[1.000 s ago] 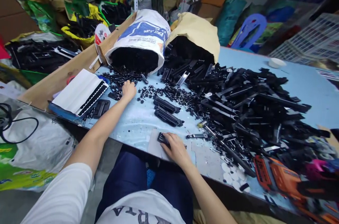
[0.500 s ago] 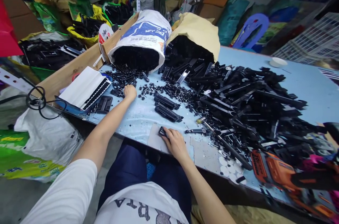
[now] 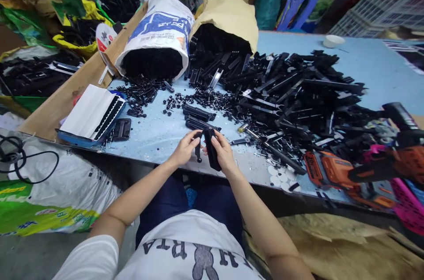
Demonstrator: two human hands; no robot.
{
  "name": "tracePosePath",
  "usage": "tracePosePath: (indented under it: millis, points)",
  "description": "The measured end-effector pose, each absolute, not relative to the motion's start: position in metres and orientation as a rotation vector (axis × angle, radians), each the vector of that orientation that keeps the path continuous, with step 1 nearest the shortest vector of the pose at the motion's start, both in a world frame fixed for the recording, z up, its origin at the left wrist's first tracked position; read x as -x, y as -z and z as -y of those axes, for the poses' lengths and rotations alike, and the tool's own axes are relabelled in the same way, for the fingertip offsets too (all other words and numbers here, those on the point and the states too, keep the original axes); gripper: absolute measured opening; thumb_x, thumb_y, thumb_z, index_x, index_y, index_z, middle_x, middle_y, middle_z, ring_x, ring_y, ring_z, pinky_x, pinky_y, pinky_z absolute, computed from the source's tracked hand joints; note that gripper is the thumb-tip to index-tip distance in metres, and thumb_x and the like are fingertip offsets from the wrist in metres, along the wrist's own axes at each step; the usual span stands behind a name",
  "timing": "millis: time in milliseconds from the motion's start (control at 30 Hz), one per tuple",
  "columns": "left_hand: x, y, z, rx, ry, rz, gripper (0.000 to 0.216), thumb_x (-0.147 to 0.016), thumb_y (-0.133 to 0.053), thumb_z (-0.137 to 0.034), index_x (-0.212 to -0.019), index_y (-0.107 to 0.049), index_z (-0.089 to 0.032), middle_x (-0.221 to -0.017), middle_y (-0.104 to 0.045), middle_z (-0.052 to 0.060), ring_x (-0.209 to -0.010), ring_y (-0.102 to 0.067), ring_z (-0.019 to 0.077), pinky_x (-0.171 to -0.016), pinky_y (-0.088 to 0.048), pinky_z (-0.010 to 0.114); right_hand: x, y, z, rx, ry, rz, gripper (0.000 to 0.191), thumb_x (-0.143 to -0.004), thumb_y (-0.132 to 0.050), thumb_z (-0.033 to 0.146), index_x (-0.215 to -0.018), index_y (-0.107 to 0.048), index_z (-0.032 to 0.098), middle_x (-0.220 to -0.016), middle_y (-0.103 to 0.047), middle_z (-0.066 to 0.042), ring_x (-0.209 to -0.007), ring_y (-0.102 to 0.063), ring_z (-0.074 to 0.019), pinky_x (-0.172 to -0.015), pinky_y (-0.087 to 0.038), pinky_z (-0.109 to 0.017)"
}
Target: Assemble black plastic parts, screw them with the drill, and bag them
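Observation:
My left hand [image 3: 184, 149] pinches a small slim black part with a rounded end [image 3: 198, 153], held just above the front edge of the table. Beside it, my right hand [image 3: 224, 152] grips a longer black block-like part [image 3: 212, 149], tilted upright. The two parts are close together; whether they touch I cannot tell. Beyond my hands, a pair of long black assemblies [image 3: 200, 119] lies on the blue tabletop. A pile of small black slim parts [image 3: 142, 93] spreads before the white sack, with small pins and black-headed pieces [image 3: 180, 102] to its right.
A white sack [image 3: 159, 17] and a tan sack [image 3: 228, 13] lie open at the back. Black long parts [image 3: 298, 85] heap on the right. An orange power tool [image 3: 331, 169], a hammer [image 3: 261, 138] and a blue tray with white sheets [image 3: 89, 114] flank the work area.
My left hand has come back from the small-parts pile with a slim black part. My right hand has raised its black part off the grey patch. The view has shifted.

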State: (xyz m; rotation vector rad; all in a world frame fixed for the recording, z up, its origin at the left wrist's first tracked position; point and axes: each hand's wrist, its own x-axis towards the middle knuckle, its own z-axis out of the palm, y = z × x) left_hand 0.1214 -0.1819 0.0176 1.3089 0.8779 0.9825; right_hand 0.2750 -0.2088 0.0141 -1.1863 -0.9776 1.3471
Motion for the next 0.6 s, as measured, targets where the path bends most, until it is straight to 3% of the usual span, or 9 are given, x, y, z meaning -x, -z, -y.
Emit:
tracePosePath:
  millis: [167, 333, 433, 500, 600]
  points:
    - [-0.132, -0.014, 0.202, -1.043, -0.888, -0.896, 0.059, -0.083, -0.052, -0.042, -0.135, -0.042, -0.016, -0.084, -0.057, 0.004, -0.053, -0.056, 0.0088, -0.049, -0.047, 0.022, -0.278, -0.011, 0.215, 1.218, -1.387, 0.932, 0.061, -0.076, -0.058, 0.054, -0.127, -0.047, 0.022, -0.088, -0.058, -0.004, -0.059, -0.059, -0.0133, -0.052, -0.054, -0.029]
    - [-0.135, -0.012, 0.208, -1.135, -0.889, -0.963, 0.055, -0.082, -0.056, -0.042, -0.130, -0.047, -0.019, -0.098, -0.057, 0.006, -0.041, -0.047, 0.0020, -0.035, -0.032, 0.018, -0.281, -0.005, 0.223, 1.228, -1.444, 0.897, 0.062, -0.076, -0.059, 0.052, -0.129, -0.047, 0.023, -0.090, -0.060, -0.004, -0.061, -0.060, -0.0134, -0.053, -0.054, -0.028]
    - [-0.136, -0.011, 0.211, -1.336, -0.957, -1.066, 0.042, -0.084, -0.053, -0.038, -0.118, -0.058, -0.014, -0.098, -0.060, 0.007, -0.047, -0.049, 0.0034, -0.043, -0.040, 0.020, -0.284, -0.002, 0.227, 1.203, -1.431, 0.951, 0.062, -0.078, -0.058, 0.050, -0.133, -0.045, 0.024, -0.095, -0.061, -0.005, -0.063, -0.060, -0.0126, -0.054, -0.054, -0.027]
    - [-0.135, -0.013, 0.211, -1.554, -1.022, -1.103, 0.033, -0.085, -0.053, -0.032, -0.111, -0.063, -0.014, -0.098, -0.061, 0.008, -0.066, -0.059, 0.0103, -0.061, -0.049, 0.024, -0.291, 0.000, 0.228, 1.192, -1.378, 1.052, 0.061, -0.078, -0.059, 0.048, -0.133, -0.046, 0.025, -0.095, -0.062, -0.004, -0.063, -0.059, -0.0117, -0.055, -0.054, -0.027]
    - [-0.131, -0.017, 0.210, -1.826, -1.031, -1.088, 0.029, -0.086, -0.052, -0.026, -0.110, -0.064, -0.016, -0.097, -0.063, 0.008, -0.094, -0.059, 0.0171, -0.084, -0.047, 0.031, -0.306, -0.002, 0.227, 1.194, -1.263, 1.314, 0.055, -0.079, -0.061, 0.043, -0.130, -0.051, 0.024, -0.096, -0.063, -0.004, -0.059, -0.056, -0.0093, -0.055, -0.053, -0.025]
